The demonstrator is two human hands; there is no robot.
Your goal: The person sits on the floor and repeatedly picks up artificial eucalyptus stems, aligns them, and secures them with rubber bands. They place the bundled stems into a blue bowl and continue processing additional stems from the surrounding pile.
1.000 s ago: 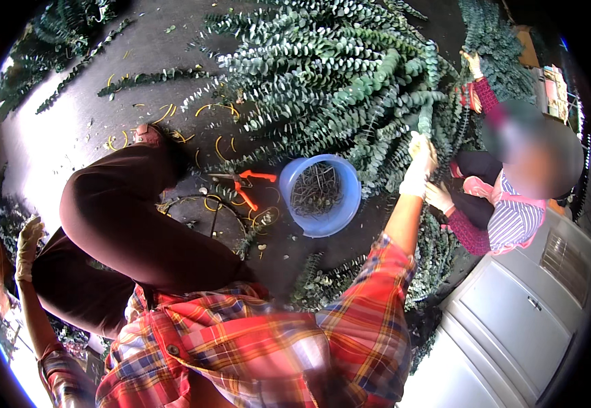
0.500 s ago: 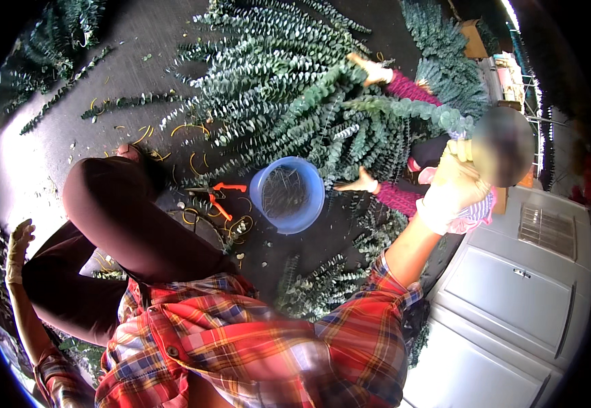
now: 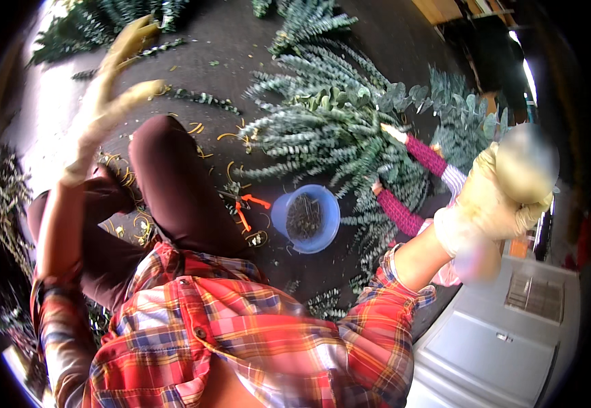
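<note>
Overhead, the head view showed the person seated on a dark floor [image 3: 390,41], knees in dark trousers drawn up, both forearms coming out of a red plaid shirt [image 3: 241,340]. The left hand [image 3: 115,81], in a pale yellowish glove, was raised high toward the upper left with its fingers spread wide and nothing in them. The right hand [image 3: 496,204], gloved the same way, was lifted to the right at about shoulder level; its fingers looked curled, but it was blurred by motion and I cannot tell whether it gripped anything.

Neither hand touched the work. The big heap of grey-green leafy branches [image 3: 336,136] lay ahead on the floor, well apart from both hands. Just below it stood a blue bucket [image 3: 305,217] with dark clippings inside, and beside the bucket lay orange-handled pruners [image 3: 248,207]. Thin yellow-orange ties [image 3: 128,180] were scattered round the knees. Beyond the heap, a co-worker's hands in magenta sleeves [image 3: 424,155] reached into the same branches.

Judging from this, the sorting and trimming of the branches stood at a pause, with both arms flung out more as a stretch than a reach. The next move would call for bringing a hand back down over the knees to the pruners or to a stem at the near edge of the heap, keeping out of the co-worker's way.
</note>
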